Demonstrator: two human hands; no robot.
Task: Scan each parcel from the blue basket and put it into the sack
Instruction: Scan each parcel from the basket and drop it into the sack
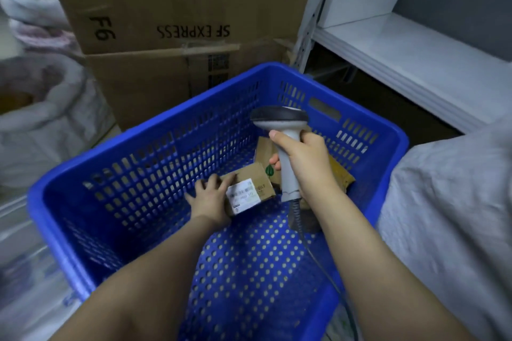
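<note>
Here, in the head view, I am reaching both arms down into the blue basket [69, 185], which is standing tilted in front of me. My left hand [210, 202] is lying over the left end of a brown parcel [263, 188] with a white label. The fingers [225, 183] are spreading and bending over its top edge, grasping it; the thumb is hidden from me. The parcel is sitting on the basket's perforated floor, towards the far right corner, with its label facing up at me, too blurred to read.

My right hand [307, 163] is clenching the handle of a grey scanner [288, 171] and holding it upright above the parcels, its dark head pointing away from me towards the basket's far wall. Its cable [313, 252] is trailing down and back over the near right edge of the basket.

Two more parcels are lying behind the scanner in the far right corner: a brown one with a green leaf mark [264, 151] and a yellowish padded one [342, 174], both partly hidden by my hand.

A white sack [55, 124] is standing open beyond the basket's left edge, blurred. Two cardboard boxes [171, 3] are stacked behind the far edge. A white shelf [415, 55] is running along on the right, and a grey cloth [457, 202] is lying beside the basket's right edge.
</note>
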